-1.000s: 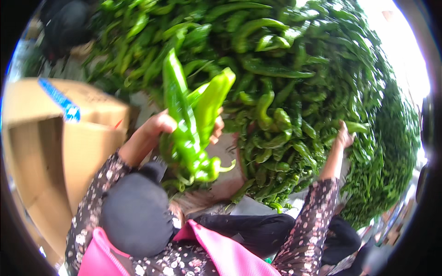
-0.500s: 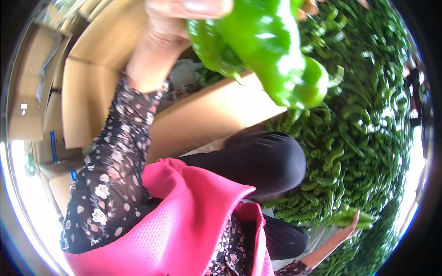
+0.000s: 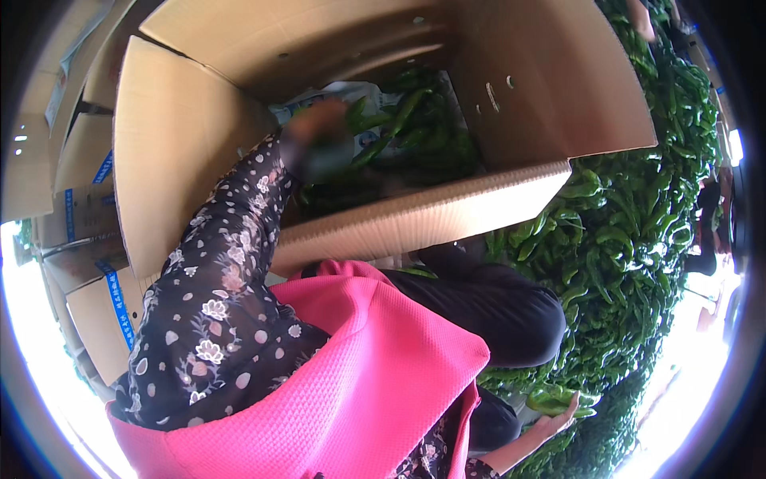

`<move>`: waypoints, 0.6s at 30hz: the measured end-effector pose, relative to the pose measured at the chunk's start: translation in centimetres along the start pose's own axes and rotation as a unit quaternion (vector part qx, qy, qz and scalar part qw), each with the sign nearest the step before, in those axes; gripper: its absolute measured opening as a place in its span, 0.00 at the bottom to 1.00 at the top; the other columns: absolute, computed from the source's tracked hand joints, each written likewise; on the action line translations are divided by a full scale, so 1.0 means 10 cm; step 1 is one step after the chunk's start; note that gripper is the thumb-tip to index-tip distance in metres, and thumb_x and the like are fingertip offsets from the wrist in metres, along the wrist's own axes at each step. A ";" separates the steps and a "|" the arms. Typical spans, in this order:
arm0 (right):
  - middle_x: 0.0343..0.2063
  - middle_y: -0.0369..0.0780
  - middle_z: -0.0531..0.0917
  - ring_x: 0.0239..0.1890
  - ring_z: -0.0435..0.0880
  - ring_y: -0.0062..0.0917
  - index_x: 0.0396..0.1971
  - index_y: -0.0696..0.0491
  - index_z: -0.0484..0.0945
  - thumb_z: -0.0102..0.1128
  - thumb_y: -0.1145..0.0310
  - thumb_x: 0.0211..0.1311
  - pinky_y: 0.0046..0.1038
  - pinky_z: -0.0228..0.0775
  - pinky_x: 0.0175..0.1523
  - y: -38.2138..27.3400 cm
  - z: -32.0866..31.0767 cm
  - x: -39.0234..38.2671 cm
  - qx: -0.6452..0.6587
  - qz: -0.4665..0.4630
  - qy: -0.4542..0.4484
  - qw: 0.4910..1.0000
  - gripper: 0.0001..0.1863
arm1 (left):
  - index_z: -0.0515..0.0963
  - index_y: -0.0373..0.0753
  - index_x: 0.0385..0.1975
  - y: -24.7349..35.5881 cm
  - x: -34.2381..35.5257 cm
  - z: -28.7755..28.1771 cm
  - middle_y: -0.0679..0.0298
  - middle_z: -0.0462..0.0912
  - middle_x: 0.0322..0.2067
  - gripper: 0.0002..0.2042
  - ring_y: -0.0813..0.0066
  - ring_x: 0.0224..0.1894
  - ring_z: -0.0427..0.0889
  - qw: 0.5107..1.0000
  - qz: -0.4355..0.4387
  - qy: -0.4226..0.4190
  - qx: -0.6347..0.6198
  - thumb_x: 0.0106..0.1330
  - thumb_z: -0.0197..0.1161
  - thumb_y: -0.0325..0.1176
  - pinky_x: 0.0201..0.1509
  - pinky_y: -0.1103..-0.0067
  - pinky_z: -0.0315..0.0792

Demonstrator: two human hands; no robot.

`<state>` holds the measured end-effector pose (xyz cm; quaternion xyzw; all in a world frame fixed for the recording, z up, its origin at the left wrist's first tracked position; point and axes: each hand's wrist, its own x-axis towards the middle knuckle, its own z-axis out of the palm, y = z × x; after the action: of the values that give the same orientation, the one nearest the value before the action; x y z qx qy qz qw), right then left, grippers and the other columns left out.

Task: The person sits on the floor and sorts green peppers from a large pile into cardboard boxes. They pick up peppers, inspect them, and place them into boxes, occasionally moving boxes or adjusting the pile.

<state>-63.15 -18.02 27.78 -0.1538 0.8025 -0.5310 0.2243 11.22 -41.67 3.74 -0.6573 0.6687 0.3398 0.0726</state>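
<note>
My left hand [image 3: 317, 120] reaches down inside the large open cardboard box [image 3: 423, 214]. Motion smears its fingers, and whether they hold anything cannot be made out. Close by it in the box, long green peppers [image 3: 415, 120] lie over printed white plastic or paper lining [image 3: 359, 89]. Low on the right, beyond my knee, my right hand [image 3: 563, 418] is closed around green peppers [image 3: 550, 399] at the edge of a big heap.
A deep heap of green peppers [image 3: 622, 239] covers the right side. More cardboard boxes [image 3: 88, 215], some with blue tape, are stacked at the left. Raised box flaps [image 3: 171, 152] surround the opening. Part of another person's hand or arm [image 3: 641, 20] shows at the top right.
My left hand, which held shiny green peppers up close to view, has gone down into the box. The box interior has come into view. My right hand still holds peppers.
</note>
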 end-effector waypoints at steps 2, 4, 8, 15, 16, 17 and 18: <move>0.37 0.40 0.78 0.40 0.77 0.29 0.40 0.58 0.79 0.72 0.59 0.50 0.35 0.72 0.48 0.01 0.02 -0.12 0.000 0.004 0.014 1.000 0.23 | 0.64 0.43 0.64 -0.19 -0.07 0.65 0.43 0.69 0.58 0.49 0.47 0.62 0.67 0.997 0.001 0.065 -0.028 0.37 0.77 0.52 0.64 0.62 0.62; 0.38 0.40 0.78 0.40 0.78 0.28 0.43 0.59 0.78 0.71 0.59 0.50 0.33 0.72 0.48 0.04 0.10 -0.19 0.007 0.011 0.002 1.000 0.24 | 0.59 0.43 0.67 -0.37 -0.13 1.17 0.43 0.65 0.62 0.52 0.46 0.65 0.62 0.990 0.033 0.120 0.063 0.40 0.75 0.55 0.67 0.59 0.58; 0.44 0.40 0.78 0.43 0.77 0.26 0.55 0.59 0.74 0.64 0.63 0.58 0.29 0.71 0.48 -0.13 0.46 -0.26 0.026 0.012 -0.061 0.998 0.26 | 0.62 0.39 0.65 -0.68 0.01 1.23 0.44 0.67 0.60 0.47 0.48 0.64 0.64 0.996 0.069 0.036 0.047 0.46 0.72 0.56 0.66 0.61 0.60; 0.45 0.39 0.78 0.46 0.76 0.24 0.64 0.59 0.62 0.56 0.64 0.65 0.27 0.67 0.55 -1.58 1.87 -1.03 0.148 -0.147 -0.292 0.933 0.30 | 0.78 0.32 0.49 1.23 -0.08 -0.83 0.51 0.81 0.48 0.28 0.59 0.51 0.80 0.939 0.152 0.275 -0.141 0.59 0.67 0.52 0.55 0.69 0.73; 0.46 0.40 0.78 0.47 0.77 0.25 0.65 0.60 0.60 0.56 0.64 0.66 0.29 0.67 0.56 -1.73 2.06 -1.15 0.143 -0.149 -0.374 0.904 0.31 | 0.78 0.34 0.49 1.77 -0.36 -1.21 0.55 0.82 0.47 0.23 0.68 0.51 0.80 0.909 0.245 0.128 -0.314 0.62 0.66 0.47 0.56 0.71 0.73; 0.42 0.42 0.81 0.42 0.80 0.24 0.58 0.65 0.69 0.57 0.64 0.64 0.29 0.72 0.50 -1.81 2.26 -1.31 0.148 -0.135 -0.353 0.914 0.27 | 0.75 0.36 0.54 2.24 -0.69 -1.48 0.58 0.80 0.49 0.22 0.72 0.52 0.79 0.825 0.352 0.080 -0.434 0.63 0.65 0.41 0.59 0.73 0.71; 0.39 0.42 0.82 0.40 0.81 0.24 0.53 0.65 0.73 0.57 0.64 0.63 0.28 0.73 0.49 -1.81 2.57 -1.55 0.148 -0.141 -0.362 0.909 0.23 | 0.69 0.35 0.60 2.53 -0.92 -1.56 0.59 0.76 0.55 0.28 0.70 0.57 0.75 0.758 0.434 0.073 -0.482 0.62 0.67 0.39 0.63 0.74 0.67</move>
<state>-36.35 -37.71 38.91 -0.4120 0.5479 -0.5778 0.4429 -5.65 -44.99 29.63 -0.2673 0.6336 0.5631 -0.4582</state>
